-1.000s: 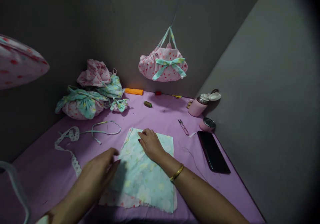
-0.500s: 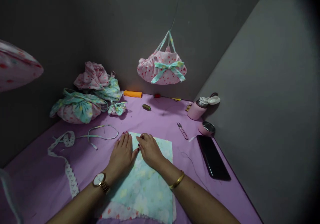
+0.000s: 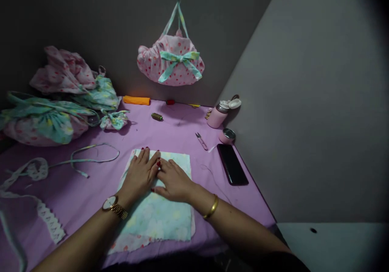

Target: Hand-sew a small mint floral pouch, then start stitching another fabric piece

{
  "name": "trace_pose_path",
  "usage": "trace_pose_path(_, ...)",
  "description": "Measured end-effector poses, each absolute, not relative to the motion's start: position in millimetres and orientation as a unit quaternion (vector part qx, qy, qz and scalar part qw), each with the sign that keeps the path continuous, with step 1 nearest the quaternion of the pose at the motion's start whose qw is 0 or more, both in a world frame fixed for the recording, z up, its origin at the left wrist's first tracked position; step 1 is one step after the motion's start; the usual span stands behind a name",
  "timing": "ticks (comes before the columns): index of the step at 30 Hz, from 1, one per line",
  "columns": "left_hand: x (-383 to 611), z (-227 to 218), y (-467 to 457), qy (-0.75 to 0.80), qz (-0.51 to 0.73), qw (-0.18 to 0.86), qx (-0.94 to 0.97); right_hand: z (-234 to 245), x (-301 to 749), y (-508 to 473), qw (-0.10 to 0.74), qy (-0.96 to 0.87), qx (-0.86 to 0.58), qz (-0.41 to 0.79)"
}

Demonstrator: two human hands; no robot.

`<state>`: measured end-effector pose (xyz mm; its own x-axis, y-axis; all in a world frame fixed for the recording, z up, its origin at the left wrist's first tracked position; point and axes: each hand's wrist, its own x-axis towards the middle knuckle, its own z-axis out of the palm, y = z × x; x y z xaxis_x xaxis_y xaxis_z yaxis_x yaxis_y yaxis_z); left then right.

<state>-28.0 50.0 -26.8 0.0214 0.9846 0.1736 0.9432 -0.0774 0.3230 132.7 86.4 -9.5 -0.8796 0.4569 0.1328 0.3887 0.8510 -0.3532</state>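
Observation:
A pale blue floral fabric piece (image 3: pixel 158 219) lies flat on the purple table (image 3: pixel 170 134), stacked on a pink dotted piece whose edge shows at the bottom. My left hand (image 3: pixel 140 174), with a gold watch on its wrist, rests flat on the fabric's upper left, fingers stretched out. Beside it my right hand (image 3: pixel 173 181), with a gold bangle on the wrist, also lies flat on the fabric, fingers extended and touching the left hand's fingertips.
A black phone (image 3: pixel 232 164), small snips (image 3: pixel 201 141), a pink flask (image 3: pixel 219 114) and a lid (image 3: pixel 227 136) sit to the right. Lace trim (image 3: pixel 42 211) and a ribbon strap (image 3: pixel 91 154) lie left. Fabric bags (image 3: pixel 57 106) are piled at back left; one bag (image 3: pixel 170 61) hangs above.
My left hand came forward from the near left and settled flat on the fabric next to the right hand. The view has shifted to the right.

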Motion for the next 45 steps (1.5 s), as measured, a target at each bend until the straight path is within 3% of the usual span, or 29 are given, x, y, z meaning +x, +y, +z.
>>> trace_pose_path(6,-21,-21,49,0.67,0.165,0.024,0.724,-2,212,47,0.061,-0.959,-0.203,0.188)
trace_pose_path(9,-11,-16,45,0.659,0.155,0.007,0.736,-5,238,27,0.142,-0.926,-0.277,0.214)
trace_pose_path(13,5,-4,48,0.561,0.192,0.074,0.802,-11,249,-1,0.247,-0.877,-0.349,0.22)
trace_pose_path(20,28,2,99,0.574,0.219,0.088,0.784,-18,246,-25,0.213,-0.926,-0.258,0.175)
trace_pose_path(34,41,-16,118,0.619,0.229,0.085,0.746,-23,250,-23,0.257,-0.899,-0.279,0.219)
trace_pose_path(41,44,-16,120,0.634,0.232,0.08,0.733,-18,255,-17,0.156,-0.92,-0.294,0.206)
trace_pose_path(45,46,-15,120,0.642,0.235,0.081,0.725,-13,256,-16,0.186,-0.881,-0.345,0.264)
